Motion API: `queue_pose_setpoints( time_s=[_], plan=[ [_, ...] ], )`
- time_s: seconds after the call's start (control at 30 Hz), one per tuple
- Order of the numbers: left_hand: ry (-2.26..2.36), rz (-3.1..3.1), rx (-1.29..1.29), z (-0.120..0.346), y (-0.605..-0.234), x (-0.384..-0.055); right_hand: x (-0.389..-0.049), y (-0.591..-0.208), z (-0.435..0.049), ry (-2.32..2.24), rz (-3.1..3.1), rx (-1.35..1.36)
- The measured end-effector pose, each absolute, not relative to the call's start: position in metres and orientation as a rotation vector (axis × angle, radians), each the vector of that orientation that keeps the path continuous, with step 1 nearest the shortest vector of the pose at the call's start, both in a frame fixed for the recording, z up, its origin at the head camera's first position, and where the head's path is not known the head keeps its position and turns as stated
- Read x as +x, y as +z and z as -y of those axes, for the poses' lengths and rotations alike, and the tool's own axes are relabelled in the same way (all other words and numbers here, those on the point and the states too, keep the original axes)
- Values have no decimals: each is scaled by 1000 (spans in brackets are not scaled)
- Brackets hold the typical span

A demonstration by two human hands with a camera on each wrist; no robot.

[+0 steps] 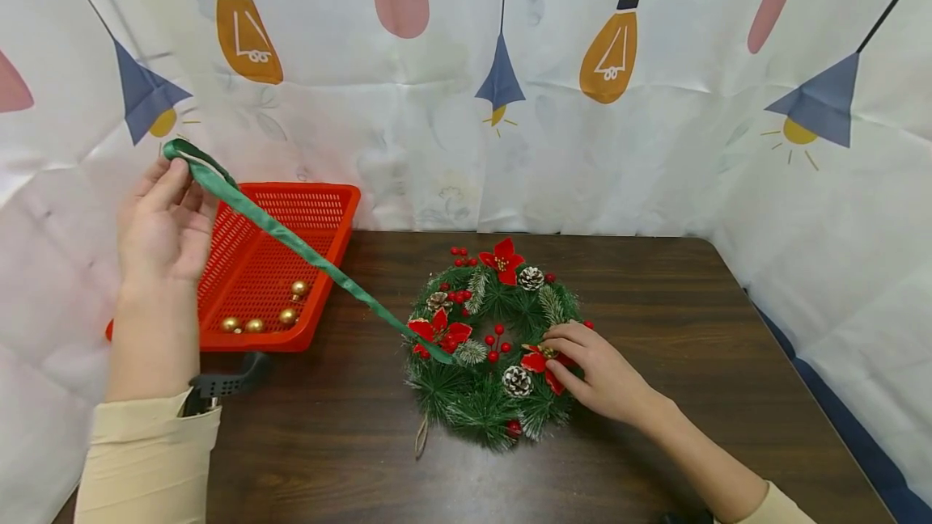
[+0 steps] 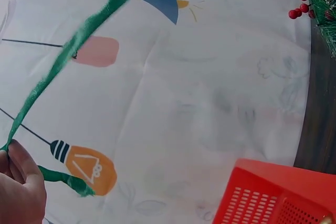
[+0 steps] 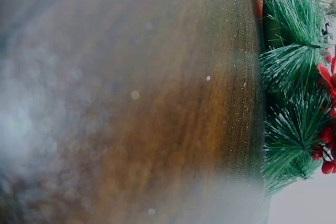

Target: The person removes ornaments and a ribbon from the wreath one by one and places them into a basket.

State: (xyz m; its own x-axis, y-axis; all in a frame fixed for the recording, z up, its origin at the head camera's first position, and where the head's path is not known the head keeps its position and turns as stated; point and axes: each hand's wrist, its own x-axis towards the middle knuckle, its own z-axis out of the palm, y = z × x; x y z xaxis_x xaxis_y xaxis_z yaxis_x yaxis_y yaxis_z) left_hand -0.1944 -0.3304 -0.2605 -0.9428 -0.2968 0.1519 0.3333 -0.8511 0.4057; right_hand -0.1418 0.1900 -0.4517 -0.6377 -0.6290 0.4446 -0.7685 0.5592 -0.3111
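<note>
Holding one ribbon (image 1: 291, 241), one wreath (image 1: 484, 395); four gold balls (image 1: 254, 325).

No readable text, label, brand, number or sign shows in any view.

Right wrist view: most of the frame is blurred tabletop (image 3: 157, 103), and the wreath (image 3: 294, 98) is cut off at the 3 o'clock edge, right hand out of frame. Left wrist view: left hand (image 2: 18, 192) is clipped at the 8 o'clock corner and the red basket (image 2: 273, 195) at 5 o'clock. Head view: the green ribbon (image 1: 291, 242) end vanishes into the wreath's needles, and a dark object (image 1: 226, 382) by the left sleeve is too hidden to identify.
</note>
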Motion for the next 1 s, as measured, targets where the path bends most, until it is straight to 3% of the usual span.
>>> queue_pose_setpoints(
  time_s=[0.6, 1.0],
  plan=[
    [-2681, 736, -220, 319, -235, -202, -143, -451, -189, 696, 2516, 1166],
    [-2657, 749, -151, 330, -211, -208, -143, -450, -189, 697, 2523, 1158]
  ],
)
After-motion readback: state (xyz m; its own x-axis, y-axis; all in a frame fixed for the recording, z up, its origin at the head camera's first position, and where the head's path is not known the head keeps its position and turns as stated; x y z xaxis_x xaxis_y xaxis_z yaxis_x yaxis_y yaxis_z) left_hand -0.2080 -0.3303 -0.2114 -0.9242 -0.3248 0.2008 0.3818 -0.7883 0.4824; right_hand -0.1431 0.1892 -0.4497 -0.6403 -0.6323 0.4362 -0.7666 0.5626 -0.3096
